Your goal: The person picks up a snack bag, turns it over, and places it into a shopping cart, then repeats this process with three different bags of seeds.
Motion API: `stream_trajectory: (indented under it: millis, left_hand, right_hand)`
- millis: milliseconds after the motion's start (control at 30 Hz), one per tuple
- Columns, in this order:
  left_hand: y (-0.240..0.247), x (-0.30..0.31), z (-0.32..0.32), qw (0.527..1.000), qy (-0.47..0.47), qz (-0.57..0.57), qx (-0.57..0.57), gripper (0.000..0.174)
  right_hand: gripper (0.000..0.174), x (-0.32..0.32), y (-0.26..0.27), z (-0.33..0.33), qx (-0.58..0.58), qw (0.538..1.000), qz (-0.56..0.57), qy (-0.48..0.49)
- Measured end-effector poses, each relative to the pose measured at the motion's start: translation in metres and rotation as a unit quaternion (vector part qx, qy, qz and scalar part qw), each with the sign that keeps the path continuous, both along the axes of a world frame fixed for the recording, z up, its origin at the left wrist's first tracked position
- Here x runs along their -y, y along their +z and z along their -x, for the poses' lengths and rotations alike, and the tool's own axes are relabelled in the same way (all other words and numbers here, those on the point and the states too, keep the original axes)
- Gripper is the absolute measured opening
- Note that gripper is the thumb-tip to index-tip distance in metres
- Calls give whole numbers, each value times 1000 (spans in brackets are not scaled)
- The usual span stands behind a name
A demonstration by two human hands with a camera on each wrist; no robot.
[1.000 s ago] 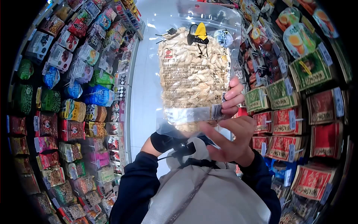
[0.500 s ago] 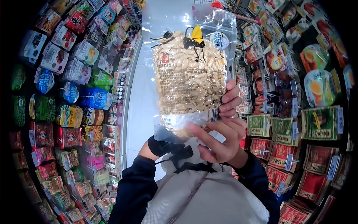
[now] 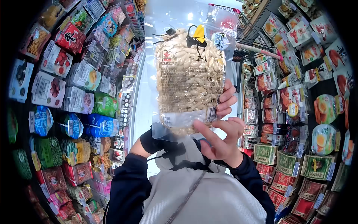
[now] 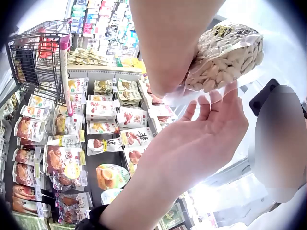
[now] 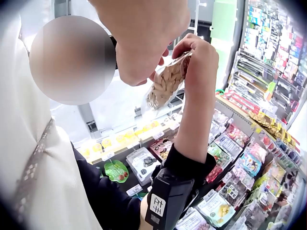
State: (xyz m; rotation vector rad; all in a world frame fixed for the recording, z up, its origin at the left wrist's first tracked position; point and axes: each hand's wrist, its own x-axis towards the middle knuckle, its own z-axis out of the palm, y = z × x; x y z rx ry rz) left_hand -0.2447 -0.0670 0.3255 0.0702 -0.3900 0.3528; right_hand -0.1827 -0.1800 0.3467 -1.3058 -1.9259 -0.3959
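Observation:
A clear plastic pouch of pale pumpkin seeds (image 3: pixel 190 78) is held up in front of the chest, its printed side towards the head camera. My left hand (image 3: pixel 226 99) grips it from behind, fingers curled round the right edge; the rest of that hand is hidden by the pouch. In the right wrist view the same left hand (image 5: pixel 199 62) holds the top of the pouch (image 5: pixel 165 86). My right hand (image 3: pixel 223 140) is at the lower edge, index finger extended to the pale label strip and thumb apart. The left wrist view shows its fingertips against the pouch's underside.
Racks of hanging snack packets (image 3: pixel 84 78) line the left side, and more packets (image 3: pixel 292 102) hang along the right. A shopping cart (image 3: pixel 257 41) with a pink handle stands beyond the pouch, at the upper right. Between the racks runs a pale floor (image 3: pixel 141 112).
The head view has tilted up along the aisle, bringing more of the cart into sight. Both hands and the pouch keep nearly the same places, with the right index finger still at the label strip.

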Motion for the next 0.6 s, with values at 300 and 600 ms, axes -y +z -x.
stream_trajectory:
  millis: [300,600]
  left_hand:
    - [-8,-119,3,1000,-3,5,-21,27]
    - [-9,-251,-34,999,1,-12,-50,29]
  right_hand:
    - [35,-117,-5,1,-6,999,31,4]
    - [38,-251,-19,-37,-23,999,27,15]
